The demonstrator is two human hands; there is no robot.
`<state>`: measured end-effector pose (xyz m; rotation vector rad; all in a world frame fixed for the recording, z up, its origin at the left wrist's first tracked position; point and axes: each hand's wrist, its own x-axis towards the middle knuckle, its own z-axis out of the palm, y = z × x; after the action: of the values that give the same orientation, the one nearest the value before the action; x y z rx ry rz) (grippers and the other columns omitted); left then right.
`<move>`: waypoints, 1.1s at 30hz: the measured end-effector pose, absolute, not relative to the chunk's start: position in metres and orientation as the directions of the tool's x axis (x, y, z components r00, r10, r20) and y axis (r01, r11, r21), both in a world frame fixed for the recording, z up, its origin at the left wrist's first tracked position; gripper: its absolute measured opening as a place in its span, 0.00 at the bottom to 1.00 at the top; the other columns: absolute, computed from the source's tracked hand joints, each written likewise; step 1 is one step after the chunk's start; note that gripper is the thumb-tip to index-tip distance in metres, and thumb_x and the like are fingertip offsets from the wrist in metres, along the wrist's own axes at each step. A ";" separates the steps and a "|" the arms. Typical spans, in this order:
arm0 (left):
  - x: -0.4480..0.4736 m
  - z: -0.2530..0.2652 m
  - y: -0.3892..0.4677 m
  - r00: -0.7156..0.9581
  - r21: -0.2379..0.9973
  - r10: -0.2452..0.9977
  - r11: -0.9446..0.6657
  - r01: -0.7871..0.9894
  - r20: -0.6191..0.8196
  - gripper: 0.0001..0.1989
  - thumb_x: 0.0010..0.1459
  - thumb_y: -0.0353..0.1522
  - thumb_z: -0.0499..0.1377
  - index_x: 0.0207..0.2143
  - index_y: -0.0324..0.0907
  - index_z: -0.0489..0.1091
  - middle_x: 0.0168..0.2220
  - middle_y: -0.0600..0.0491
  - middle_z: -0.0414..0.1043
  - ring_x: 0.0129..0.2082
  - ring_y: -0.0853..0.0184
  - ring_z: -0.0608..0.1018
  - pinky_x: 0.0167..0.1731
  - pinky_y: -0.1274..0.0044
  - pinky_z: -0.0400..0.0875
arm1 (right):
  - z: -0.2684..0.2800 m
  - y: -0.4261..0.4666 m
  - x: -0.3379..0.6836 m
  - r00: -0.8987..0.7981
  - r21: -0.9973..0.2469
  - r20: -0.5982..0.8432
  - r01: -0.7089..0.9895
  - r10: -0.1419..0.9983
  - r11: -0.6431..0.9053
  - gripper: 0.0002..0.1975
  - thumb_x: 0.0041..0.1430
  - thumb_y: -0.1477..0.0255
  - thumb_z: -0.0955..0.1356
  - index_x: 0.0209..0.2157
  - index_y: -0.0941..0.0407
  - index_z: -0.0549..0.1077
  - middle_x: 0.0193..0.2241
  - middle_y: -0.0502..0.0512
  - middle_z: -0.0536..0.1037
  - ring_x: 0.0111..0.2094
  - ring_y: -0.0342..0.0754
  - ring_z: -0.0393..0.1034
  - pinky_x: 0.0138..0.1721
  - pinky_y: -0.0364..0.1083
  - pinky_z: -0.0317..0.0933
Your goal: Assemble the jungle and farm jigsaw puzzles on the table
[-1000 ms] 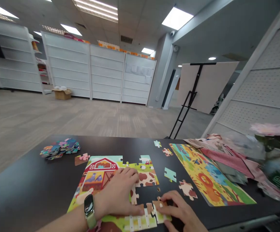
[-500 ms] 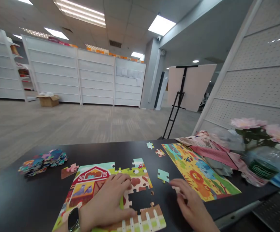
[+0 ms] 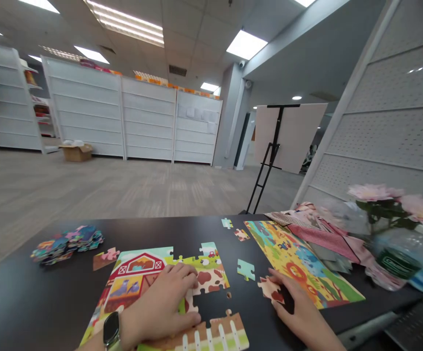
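My left hand (image 3: 171, 297), with a watch (image 3: 111, 329) on its wrist, lies flat with fingers stretched over the farm jigsaw puzzle (image 3: 142, 263), hiding part of it. A dark gap shows in the puzzle right of that hand, above the white fence. My right hand (image 3: 295, 302) has thumb and index finger at the right edges of a cream and brown puzzle piece (image 3: 270, 288), which is apart from the puzzle. Beyond it lies a light green puzzle piece (image 3: 246, 269). Two smaller-looking loose pieces, one spotted brown (image 3: 241, 235) and one pale green (image 3: 226, 223), lie farther back.
At the right lies an animal picture puzzle (image 3: 295, 253), with a pink cloth (image 3: 321, 234) and a flower-filled bottle (image 3: 397, 258) beyond. A heap of puzzle pieces (image 3: 67, 244) and a pink-brown piece (image 3: 105, 258) lie left on the black table (image 3: 25, 292).
My right hand has shifted slightly right and its fingers have spread, so more of the cream and brown piece shows. My left hand stays on the puzzle. The view has tilted slightly.
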<state>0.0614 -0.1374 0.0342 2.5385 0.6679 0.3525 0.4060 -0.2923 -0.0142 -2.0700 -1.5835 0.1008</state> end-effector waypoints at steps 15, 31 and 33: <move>0.059 0.027 -0.130 0.854 0.498 0.498 -0.785 0.370 0.152 0.17 0.52 0.41 0.68 0.43 0.47 0.71 0.51 0.53 0.71 0.51 0.56 0.71 0.55 0.65 0.63 | 0.029 -0.140 0.417 0.263 -0.314 0.180 0.928 0.948 -0.198 0.27 0.61 0.68 0.63 0.58 0.66 0.70 0.60 0.69 0.70 0.64 0.58 0.62 0.65 0.54 0.52; 0.055 0.029 -0.129 0.874 0.465 0.448 -0.824 0.323 0.188 0.16 0.57 0.43 0.66 0.44 0.47 0.71 0.50 0.51 0.72 0.51 0.55 0.72 0.55 0.64 0.63 | 0.038 -0.217 0.346 0.269 -0.401 0.146 0.896 0.952 -0.192 0.25 0.55 0.65 0.66 0.55 0.56 0.73 0.46 0.58 0.80 0.38 0.51 0.77 0.41 0.46 0.70; 0.055 0.028 -0.129 0.872 0.464 0.451 -0.824 0.324 0.191 0.16 0.56 0.43 0.66 0.44 0.47 0.71 0.50 0.51 0.72 0.51 0.54 0.72 0.55 0.64 0.63 | 0.020 -0.242 0.313 0.243 -0.415 0.245 0.901 0.939 -0.125 0.17 0.55 0.65 0.67 0.47 0.53 0.76 0.41 0.55 0.81 0.36 0.50 0.77 0.40 0.46 0.70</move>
<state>0.0552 -0.1288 0.0283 2.6180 0.5699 0.4102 0.3128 -0.2415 0.0198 -2.0436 -1.6754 0.1044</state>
